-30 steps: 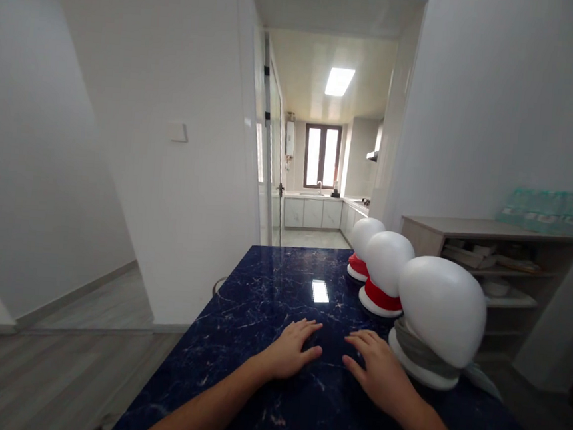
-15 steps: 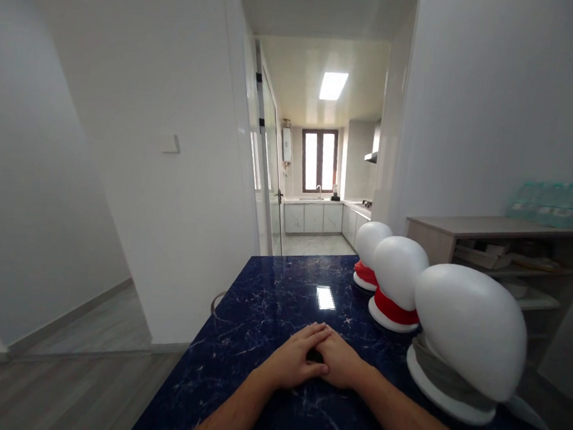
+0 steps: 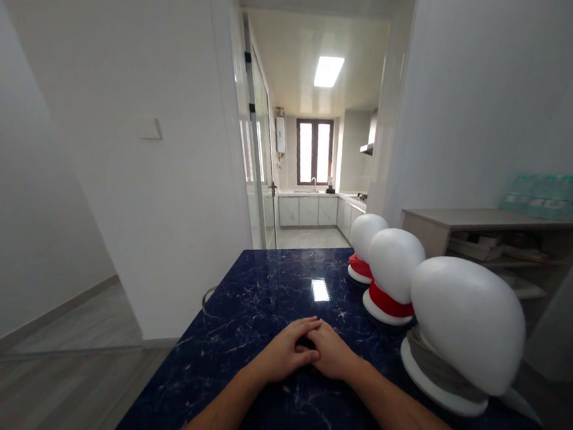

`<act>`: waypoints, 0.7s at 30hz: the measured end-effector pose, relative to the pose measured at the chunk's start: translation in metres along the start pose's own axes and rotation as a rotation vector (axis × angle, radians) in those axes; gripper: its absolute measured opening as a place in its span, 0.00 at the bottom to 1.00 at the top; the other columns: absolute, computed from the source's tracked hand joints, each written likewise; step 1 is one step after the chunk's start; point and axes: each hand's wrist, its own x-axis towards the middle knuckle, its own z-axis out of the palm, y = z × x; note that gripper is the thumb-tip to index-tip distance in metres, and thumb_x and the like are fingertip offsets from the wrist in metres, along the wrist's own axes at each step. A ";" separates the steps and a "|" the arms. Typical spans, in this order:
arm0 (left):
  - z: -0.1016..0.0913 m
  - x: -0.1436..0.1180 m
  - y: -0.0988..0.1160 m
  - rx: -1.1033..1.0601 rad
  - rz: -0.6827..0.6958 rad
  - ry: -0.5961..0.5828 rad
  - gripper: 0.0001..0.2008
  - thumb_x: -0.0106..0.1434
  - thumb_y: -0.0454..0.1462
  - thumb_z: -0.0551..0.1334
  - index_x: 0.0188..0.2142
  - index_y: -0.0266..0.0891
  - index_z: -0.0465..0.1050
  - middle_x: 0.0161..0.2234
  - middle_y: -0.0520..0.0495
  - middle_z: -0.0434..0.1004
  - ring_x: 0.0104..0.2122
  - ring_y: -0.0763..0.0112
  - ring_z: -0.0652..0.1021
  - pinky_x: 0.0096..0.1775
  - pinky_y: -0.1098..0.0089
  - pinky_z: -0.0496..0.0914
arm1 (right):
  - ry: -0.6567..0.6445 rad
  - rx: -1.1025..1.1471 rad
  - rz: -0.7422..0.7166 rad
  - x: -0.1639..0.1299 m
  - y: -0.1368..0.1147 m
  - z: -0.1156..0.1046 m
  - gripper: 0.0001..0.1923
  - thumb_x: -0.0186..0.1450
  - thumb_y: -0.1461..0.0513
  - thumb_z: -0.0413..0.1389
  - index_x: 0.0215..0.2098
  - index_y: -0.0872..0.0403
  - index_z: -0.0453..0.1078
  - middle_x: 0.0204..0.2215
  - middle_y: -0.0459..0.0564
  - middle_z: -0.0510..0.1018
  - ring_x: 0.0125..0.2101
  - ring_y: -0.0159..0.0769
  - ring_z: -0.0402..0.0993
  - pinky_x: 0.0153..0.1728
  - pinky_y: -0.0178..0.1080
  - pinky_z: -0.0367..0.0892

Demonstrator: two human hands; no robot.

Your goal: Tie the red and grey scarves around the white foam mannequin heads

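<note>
My left hand and my right hand are clasped together above the near part of a dark blue marbled table. Their fingers overlap, a small gap shows between the palms, and no object is visible in either hand. On the right, closest to my right forearm, stands a large white mannequin head with grey cloth round its neck. Behind it are a second white head with a red band and a third white head with red cloth.
At the right a wooden shelf unit carries packed water bottles on top. Past the table, a doorway leads into a kitchen with white cabinets. A curved handle-like loop shows at the table's left edge.
The view has shifted slightly, so the table, heads and doorway sit a little higher and further left. My hands stay clasped, with a slight shift of the fingers.
</note>
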 end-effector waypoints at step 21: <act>-0.001 0.004 -0.006 -0.006 0.059 0.042 0.30 0.63 0.39 0.72 0.65 0.51 0.73 0.65 0.46 0.74 0.65 0.55 0.72 0.69 0.52 0.62 | 0.005 0.100 0.033 0.004 -0.006 -0.003 0.13 0.69 0.63 0.59 0.50 0.51 0.80 0.52 0.52 0.84 0.51 0.44 0.81 0.53 0.43 0.73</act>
